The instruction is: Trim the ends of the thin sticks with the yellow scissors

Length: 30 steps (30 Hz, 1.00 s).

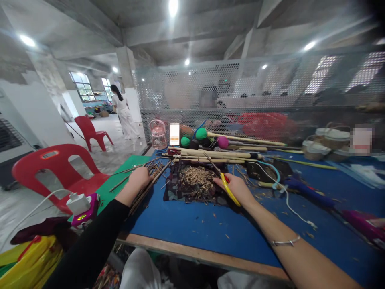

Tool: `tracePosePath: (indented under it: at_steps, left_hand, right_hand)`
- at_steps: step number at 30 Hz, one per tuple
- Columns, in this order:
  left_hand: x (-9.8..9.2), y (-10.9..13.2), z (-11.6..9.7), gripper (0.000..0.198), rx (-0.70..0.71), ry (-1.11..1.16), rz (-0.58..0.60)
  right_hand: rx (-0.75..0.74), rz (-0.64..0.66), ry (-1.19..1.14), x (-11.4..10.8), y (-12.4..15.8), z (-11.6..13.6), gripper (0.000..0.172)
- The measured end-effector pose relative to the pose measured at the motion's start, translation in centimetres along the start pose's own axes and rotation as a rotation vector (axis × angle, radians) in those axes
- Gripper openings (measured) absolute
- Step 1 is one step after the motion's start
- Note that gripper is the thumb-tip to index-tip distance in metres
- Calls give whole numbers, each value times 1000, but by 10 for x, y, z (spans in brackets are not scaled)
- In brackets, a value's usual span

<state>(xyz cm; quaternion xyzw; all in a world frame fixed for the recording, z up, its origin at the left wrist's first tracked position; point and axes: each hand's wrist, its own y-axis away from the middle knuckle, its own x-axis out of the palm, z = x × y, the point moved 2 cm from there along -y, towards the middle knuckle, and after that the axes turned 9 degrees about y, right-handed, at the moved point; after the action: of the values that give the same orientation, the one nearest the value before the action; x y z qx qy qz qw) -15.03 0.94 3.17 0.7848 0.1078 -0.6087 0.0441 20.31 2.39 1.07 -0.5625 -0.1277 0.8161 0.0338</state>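
My left hand [138, 181] is closed over a bundle of thin brown twigs [159, 170] at the left side of the blue table; its fingertips are partly hidden. My right hand [236, 188] grips a pair of scissors [226, 185] with yellow handles. The dark blades point up and left, away from me. Between my hands lies a heap of short chopped twig pieces [197, 178] on a dark patterned cloth [173, 194]. The fingers of my right hand are at the heap's right edge.
Behind the cloth lie long pale sticks [216, 153] and mallets with green heads [201, 133]. A blue glue gun [313, 194] and white cable [288, 200] are on the right. A pink water jug [158, 134] stands at the back. Red chairs [60, 168] and a walking person [122, 110] are left.
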Motion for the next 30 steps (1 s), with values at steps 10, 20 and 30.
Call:
tracePosePath:
  at_steps: [10,20,30]
  left_hand:
    - [-3,5,-16,21,149,235,112]
    - [-18,-17,44,27,-53,-23,43]
    - [11,-37,-23,31,-60,228,-84]
  right_hand:
    - [20,-29,-49,-8,0,-2,46]
    - [1,-17,-71,-9,3,4,46]
    - [-34,1,-48,0,1,0,41]
